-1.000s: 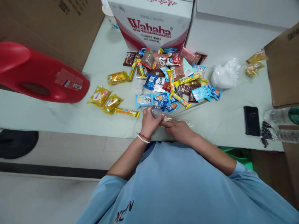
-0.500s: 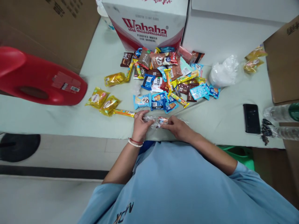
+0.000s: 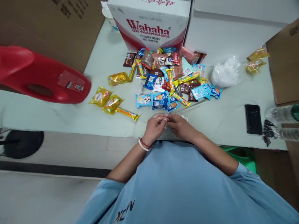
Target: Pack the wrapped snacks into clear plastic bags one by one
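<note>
My left hand (image 3: 154, 127) and my right hand (image 3: 181, 127) meet at the table's front edge, fingertips touching and closed. Between and behind them shows a crumpled clear plastic bag (image 3: 186, 118), pinched in the fingers. Most of the bag is covered by the hands, and whatever it holds is hidden. Just left of my left hand lies a long yellow-orange snack stick (image 3: 128, 114). Two yellow-wrapped snacks (image 3: 100, 96) lie beyond it. Above the hands, several blue snack packets (image 3: 160, 100) and a light-blue packet (image 3: 144, 100) border a mixed heap of wrapped snacks (image 3: 174, 69).
A red plastic jug (image 3: 49, 77) lies at the left. Behind the heap stand a Wahaha carton (image 3: 149, 26) and a white box (image 3: 224, 34). To the right are a bundle of clear plastic bags (image 3: 226, 72), a black phone (image 3: 253, 119) and plastic bottles (image 3: 281, 114).
My left hand has moved right, away from the snack stick, to meet my right hand. The red-brown wrapped snack seen in the bag is now covered by my fingers.
</note>
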The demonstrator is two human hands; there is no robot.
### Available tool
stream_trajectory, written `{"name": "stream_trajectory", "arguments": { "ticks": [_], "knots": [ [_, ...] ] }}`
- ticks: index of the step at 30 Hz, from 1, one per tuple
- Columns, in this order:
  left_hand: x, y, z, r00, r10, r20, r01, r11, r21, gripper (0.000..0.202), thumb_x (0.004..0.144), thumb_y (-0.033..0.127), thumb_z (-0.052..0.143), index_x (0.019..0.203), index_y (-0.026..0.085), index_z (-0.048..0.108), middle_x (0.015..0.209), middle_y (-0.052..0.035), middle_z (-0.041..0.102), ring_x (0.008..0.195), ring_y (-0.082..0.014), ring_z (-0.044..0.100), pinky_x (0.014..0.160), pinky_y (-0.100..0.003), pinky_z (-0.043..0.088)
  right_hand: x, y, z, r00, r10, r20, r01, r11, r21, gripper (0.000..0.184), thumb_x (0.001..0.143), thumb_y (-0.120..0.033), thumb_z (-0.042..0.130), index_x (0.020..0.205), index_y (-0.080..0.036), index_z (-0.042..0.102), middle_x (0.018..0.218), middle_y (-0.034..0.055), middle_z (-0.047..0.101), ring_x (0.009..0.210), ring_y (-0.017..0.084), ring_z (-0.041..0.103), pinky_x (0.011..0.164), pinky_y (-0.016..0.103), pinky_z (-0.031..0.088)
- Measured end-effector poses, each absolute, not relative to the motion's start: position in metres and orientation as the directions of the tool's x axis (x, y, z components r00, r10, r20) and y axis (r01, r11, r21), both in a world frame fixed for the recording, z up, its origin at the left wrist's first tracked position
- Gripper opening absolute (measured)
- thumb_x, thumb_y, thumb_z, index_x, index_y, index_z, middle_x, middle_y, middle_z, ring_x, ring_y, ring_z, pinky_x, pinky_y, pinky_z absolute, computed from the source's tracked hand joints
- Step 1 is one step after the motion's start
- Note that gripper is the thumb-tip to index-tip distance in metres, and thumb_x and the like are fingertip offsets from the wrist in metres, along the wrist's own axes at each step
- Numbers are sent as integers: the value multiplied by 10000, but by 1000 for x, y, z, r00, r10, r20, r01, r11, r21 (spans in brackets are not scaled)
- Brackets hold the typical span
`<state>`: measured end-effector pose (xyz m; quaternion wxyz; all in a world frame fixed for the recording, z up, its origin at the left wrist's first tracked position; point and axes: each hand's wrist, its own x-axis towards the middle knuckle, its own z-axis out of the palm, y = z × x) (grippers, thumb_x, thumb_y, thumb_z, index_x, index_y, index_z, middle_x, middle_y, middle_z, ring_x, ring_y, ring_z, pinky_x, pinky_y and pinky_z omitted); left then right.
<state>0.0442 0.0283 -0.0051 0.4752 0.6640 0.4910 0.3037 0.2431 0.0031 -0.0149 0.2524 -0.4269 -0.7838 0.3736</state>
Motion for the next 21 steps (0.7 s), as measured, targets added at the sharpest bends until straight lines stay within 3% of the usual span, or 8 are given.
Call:
{"name": "stream_trajectory", "arguments": {
  "ticks": [3, 5, 8, 10, 12, 15, 18, 21],
  "knots": [
    [55, 21, -10, 422, 905, 51, 503, -280, 817, 279, 969, 208, 514, 1025, 217, 787, 1218, -88, 750, 1148, -240, 690, 1018, -433, 548, 263, 1, -7, -453, 887, 93, 418, 303, -856, 353, 1027, -254, 505, 1288, -261, 742, 1421, 84, 691, 1330, 254, 624, 1134, 455, 486],
    [58, 14, -11, 486, 869, 93, 597, -407, 691, 305, 940, 168, 531, 1113, 214, 778, 1266, -100, 748, 1188, -279, 666, 1011, -485, 516, 275, -1, -6, -248, 966, 70, 478, 184, -859, 339, 1058, -291, 475, 1263, -265, 745, 1319, 80, 737, 1231, 238, 675, 1080, 433, 525],
    [59, 5, -11, 531, 841, 106, 680, -497, 539, 340, 922, 159, 572, 1201, 212, 759, 1299, -111, 753, 1177, -321, 647, 948, -526, 469, 285, -6, -14, -7, 999, 48, 700, 39, -713, 329, 1014, -377, 598, 1247, -197, 745, 1235, 149, 735, 1156, 312, 644, 1049, 510, 513],
    [59, 0, -11, 523, 845, 113, 705, -504, 499, 354, 916, 160, 594, 1224, 229, 755, 1319, -102, 753, 1180, -331, 625, 934, -531, 442, 287, -11, -21, -44, 999, 11, 811, 42, -583, 334, 928, -374, 718, 1192, -174, 761, 1239, 185, 713, 1175, 365, 584, 1052, 566, 483],
    [59, -3, -11, 502, 855, 127, 726, -497, 475, 369, 898, 163, 626, 1229, 261, 757, 1342, -83, 750, 1198, -343, 596, 944, -539, 420, 286, -17, -25, -92, 996, 1, 844, 78, -530, 208, 888, -295, 736, 1057, -180, 777, 1272, 192, 688, 1205, 379, 544, 1052, 566, 471],
    [62, -6, -11, 502, 854, 138, 736, -506, 450, 393, 880, 177, 655, 1247, 277, 753, 1372, -76, 740, 1224, -363, 576, 957, -556, 405, 280, -21, -18, -67, 998, -5, 803, 51, -593, 116, 928, -247, 643, 967, -199, 742, 1168, 154, 705, 1087, 310, 608, 946, 442, 512],
    [65, -7, -11, 545, 830, 121, 718, -536, 444, 407, 880, 179, 639, 1272, 231, 741, 1393, -122, 722, 1245, -375, 587, 971, -577, 423, 263, -11, -5, -80, 992, -93, 701, -10, -713, 172, 998, -298, 562, 1052, -223, 706, 919, 62, 723, 840, 227, 652, 782, 327, 494],
    [59, -4, -13, 576, 808, 120, 667, -550, 502, 422, 816, 169, 648, 1226, 185, 748, 1344, -171, 723, 1294, -390, 587, 1047, -598, 447, 240, 10, -3, -162, 985, -64, 616, 51, -786, 193, 1001, -258, 520, 1077, -218, 693, 969, 59, 753, 899, 214, 678, 823, 307, 489]
  ]
}}
